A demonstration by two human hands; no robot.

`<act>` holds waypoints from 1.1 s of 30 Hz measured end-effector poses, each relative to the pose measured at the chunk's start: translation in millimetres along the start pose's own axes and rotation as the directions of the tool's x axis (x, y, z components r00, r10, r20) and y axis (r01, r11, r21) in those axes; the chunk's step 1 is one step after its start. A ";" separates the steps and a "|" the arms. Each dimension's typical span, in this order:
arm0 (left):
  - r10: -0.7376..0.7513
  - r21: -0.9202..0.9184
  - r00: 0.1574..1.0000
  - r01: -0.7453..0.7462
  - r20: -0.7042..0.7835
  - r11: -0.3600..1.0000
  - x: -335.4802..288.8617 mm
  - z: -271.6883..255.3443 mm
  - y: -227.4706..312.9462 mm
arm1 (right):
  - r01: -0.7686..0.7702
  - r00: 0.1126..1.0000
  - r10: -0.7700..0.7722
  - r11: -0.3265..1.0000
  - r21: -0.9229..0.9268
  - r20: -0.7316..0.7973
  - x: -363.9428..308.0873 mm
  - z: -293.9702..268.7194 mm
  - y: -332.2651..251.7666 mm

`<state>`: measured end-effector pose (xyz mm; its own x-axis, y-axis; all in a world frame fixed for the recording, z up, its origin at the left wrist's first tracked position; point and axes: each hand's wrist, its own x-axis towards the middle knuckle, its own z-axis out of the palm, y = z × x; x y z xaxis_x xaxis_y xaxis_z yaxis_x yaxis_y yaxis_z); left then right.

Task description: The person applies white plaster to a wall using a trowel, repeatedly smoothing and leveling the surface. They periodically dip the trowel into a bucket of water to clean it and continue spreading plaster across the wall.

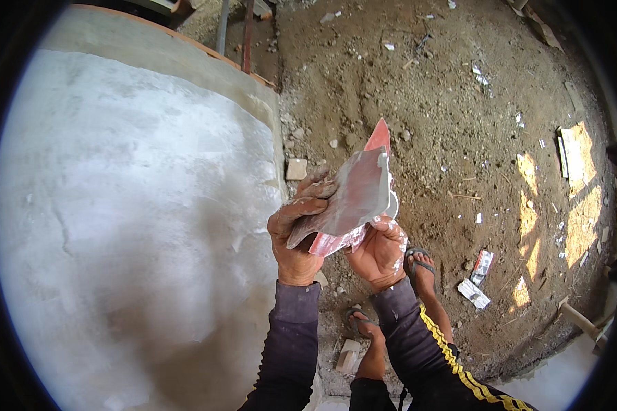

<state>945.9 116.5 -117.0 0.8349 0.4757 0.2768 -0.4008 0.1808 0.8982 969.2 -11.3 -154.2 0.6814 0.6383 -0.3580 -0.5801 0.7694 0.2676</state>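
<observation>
Dirt flr [445, 109]; fingers [310, 205] w/ grey+red sheets [356, 192].

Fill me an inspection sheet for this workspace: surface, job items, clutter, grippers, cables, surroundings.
Surface: large plastered surface on the left, patchy grey-white, with a thin crack-like line.
Job items: thin grey plate overlapping a red plate smeared with white.
Clutter: pale block beside the plastered surface; torn packet and whitish scrap at right; small stones and bits scattered about.
Grippers: bare hands; left hand has its fingers over the grey plate, right hand holds the red plate from below, grip partly hidden; white residue on both.
Cables: nothing seen.
Surroundings: dirt ground, sunlit patches at right, sandalled feet below the hands.
</observation>
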 end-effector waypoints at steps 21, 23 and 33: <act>0.254 0.382 0.963 -0.269 0.089 0.884 62.8 82.7 239.0 | 0.167 0.937 -0.084 0.960 -0.225 0.339 -103.8 248.3 51.4; 0.264 0.400 0.961 -0.276 0.086 0.874 61.1 81.4 259.1 | 0.155 0.943 -0.070 0.958 -0.242 0.326 -112.4 255.3 61.5; 0.353 0.529 0.934 -0.329 0.058 0.782 43.8 85.6 308.9 | 0.148 0.942 -0.049 0.949 -0.280 0.331 -157.1 284.8 85.5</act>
<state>890.9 119.5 201.8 0.6599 0.4584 0.5953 -0.3883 -0.4703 0.7925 939.6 -38.7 179.7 0.8183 0.5723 -0.0541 -0.5746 0.8170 -0.0492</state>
